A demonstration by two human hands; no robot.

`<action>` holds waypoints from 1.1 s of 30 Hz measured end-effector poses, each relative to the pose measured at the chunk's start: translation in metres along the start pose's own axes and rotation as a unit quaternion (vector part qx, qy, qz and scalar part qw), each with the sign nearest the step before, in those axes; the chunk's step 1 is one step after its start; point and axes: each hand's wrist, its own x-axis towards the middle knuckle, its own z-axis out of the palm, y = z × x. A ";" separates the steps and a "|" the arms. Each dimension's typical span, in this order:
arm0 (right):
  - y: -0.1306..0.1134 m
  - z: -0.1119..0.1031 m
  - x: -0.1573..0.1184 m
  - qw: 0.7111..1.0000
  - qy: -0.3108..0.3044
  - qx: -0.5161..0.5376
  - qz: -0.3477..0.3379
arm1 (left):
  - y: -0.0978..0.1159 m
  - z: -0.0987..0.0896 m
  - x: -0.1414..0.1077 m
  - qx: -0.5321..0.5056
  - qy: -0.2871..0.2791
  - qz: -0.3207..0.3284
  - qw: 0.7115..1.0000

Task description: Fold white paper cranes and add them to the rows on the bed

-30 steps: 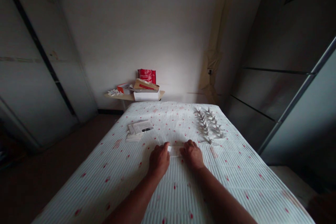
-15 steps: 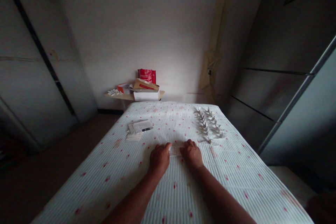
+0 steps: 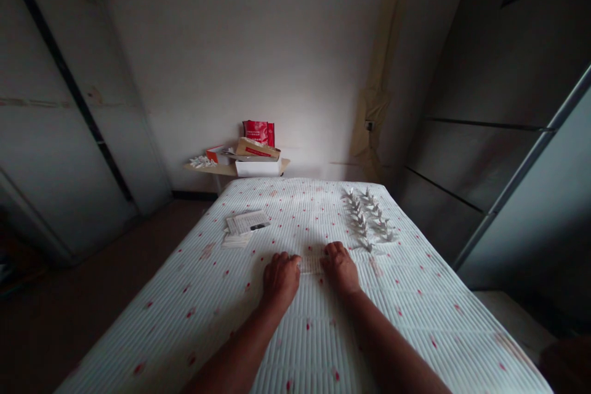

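Between my two hands a small piece of printed paper [image 3: 311, 265] lies flat on the bed's striped cover [image 3: 295, 332]. My left hand [image 3: 281, 277] is closed at the paper's left end, its thumb and fingers pressed on it. At the right end my right hand [image 3: 340, 266] has its fingers curled down on the paper. Farther right stand two rows of folded paper cranes [image 3: 359, 219]. A stack of printed paper sheets [image 3: 248, 222] rests on the cover to the left, beyond my left hand.
Behind the bed, a small table [image 3: 226, 170] bears a white box [image 3: 257, 168], a red bag [image 3: 258, 132] and a heap of white folded pieces [image 3: 202, 162]. Dark cabinets flank the bed on both sides.
My right hand has shifted slightly right and away from me. The fingers of my left hand have moved a little, and the paper strip between the hands has shifted slightly right.
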 end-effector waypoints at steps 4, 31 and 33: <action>0.005 0.002 0.002 0.998 0.021 0.057 0.007 | 0.001 -0.001 0.000 -0.004 0.004 0.005 1.000; 0.016 -0.005 -0.007 0.995 -0.039 0.074 0.054 | 0.001 0.000 -0.002 0.008 0.022 0.008 1.000; 0.023 -0.006 -0.007 0.995 -0.020 0.084 0.042 | 0.001 -0.001 -0.002 0.007 0.018 0.006 1.000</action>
